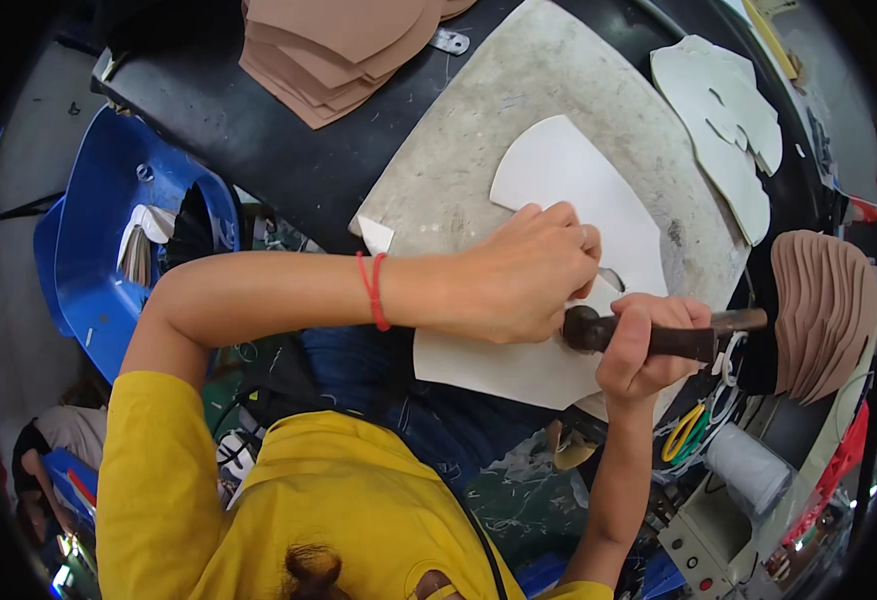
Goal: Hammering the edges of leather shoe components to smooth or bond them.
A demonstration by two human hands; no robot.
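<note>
A white cut piece of sheet material point(588, 190) with curved edges lies on a worn grey board point(458, 150). Its lower part reaches over the board's near edge toward my lap. My left hand point(523, 272) rests on the piece with its fingers curled in, beside a small dark notch. What those fingers pinch, if anything, is hidden. In a closed fist, my right hand point(643, 350) grips a hammer point(586, 330). The hammer's dark rounded head is just right of my left hand, close to the piece; whether they touch I cannot tell.
Brown cut pieces point(333, 45) are stacked at the back, near a small metal tab point(449, 41). White pieces point(713, 110) lie at the far right. More brown layers point(823, 310) hang over the right edge. A blue bin point(88, 250) stands left, with a thread cone point(748, 460) lower right.
</note>
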